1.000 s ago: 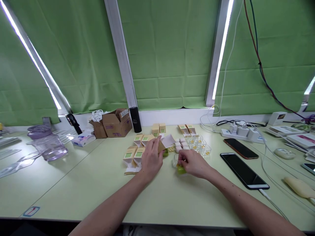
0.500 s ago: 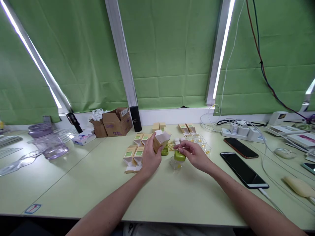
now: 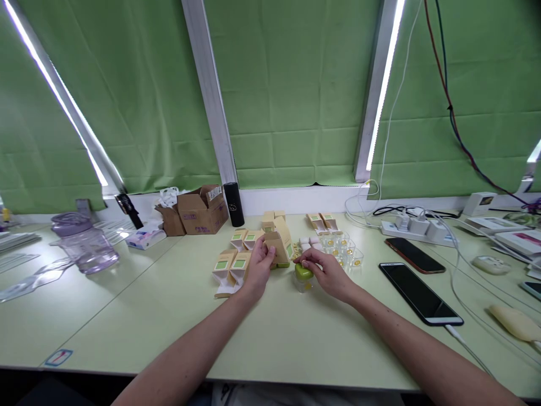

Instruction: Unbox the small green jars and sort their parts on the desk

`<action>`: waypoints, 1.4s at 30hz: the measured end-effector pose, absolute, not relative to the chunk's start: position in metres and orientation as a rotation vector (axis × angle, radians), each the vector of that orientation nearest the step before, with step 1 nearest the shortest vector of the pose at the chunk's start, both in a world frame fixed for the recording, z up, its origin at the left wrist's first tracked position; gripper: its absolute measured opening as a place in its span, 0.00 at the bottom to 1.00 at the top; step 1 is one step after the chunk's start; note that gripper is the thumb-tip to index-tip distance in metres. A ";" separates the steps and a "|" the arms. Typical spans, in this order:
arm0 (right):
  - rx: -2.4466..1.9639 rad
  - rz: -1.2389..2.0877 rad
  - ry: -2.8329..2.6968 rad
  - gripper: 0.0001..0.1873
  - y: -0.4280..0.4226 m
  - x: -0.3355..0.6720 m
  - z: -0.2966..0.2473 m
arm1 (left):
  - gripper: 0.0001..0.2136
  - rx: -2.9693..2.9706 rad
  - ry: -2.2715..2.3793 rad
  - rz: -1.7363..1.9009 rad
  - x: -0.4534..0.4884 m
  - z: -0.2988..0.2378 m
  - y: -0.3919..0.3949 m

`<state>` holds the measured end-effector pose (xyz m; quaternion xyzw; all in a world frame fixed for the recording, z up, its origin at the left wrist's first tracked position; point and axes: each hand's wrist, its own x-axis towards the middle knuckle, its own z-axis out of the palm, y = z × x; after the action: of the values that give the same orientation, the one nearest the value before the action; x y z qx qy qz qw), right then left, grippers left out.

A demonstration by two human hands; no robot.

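A small kraft carton (image 3: 282,241) with an open end is held in my left hand (image 3: 257,272), its thumb and fingers closed on the side. My right hand (image 3: 332,275) has its fingers closed over a green lid (image 3: 303,272), which sits on a clear plastic jar (image 3: 302,286) standing on the table. Behind the carton a bit of another green piece shows. Several opened cartons (image 3: 230,269) with green labels stand left of my left hand. Beyond my right hand are several clear containers (image 3: 346,251) with yellow spots and a few white caps (image 3: 310,241).
Two phones (image 3: 418,290) and a white power strip (image 3: 418,228) with cables lie at the right. At the back stand a brown cardboard box (image 3: 203,211) and a black cylinder (image 3: 234,204). A purple-lidded pitcher (image 3: 87,245) is on the left.
The carton in my left hand has turned and tilted, so its labelled side now faces right. My right hand has shifted slightly left with the green lid and jar.
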<state>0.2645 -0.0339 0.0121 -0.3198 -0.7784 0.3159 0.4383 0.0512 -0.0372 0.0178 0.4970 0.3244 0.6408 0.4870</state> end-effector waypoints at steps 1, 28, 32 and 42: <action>-0.789 0.784 -1.947 0.10 -0.034 0.264 0.012 | 0.27 1.185 0.773 1.544 0.051 0.017 -0.038; -0.861 0.821 -1.738 0.16 -0.037 0.259 0.014 | 0.20 0.953 0.590 1.430 0.054 0.022 -0.050; -0.868 0.840 -1.730 0.19 -0.041 0.255 0.016 | 0.23 1.005 0.633 1.404 0.059 0.024 -0.055; -0.822 1.077 -1.633 0.25 -0.038 0.255 0.014 | 0.25 1.190 0.730 1.405 0.065 0.025 -0.058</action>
<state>0.2548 -0.0384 0.0139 -0.3382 -0.6716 0.4429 0.4883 0.0654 -0.0582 0.0252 0.5023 0.3082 0.5934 0.5483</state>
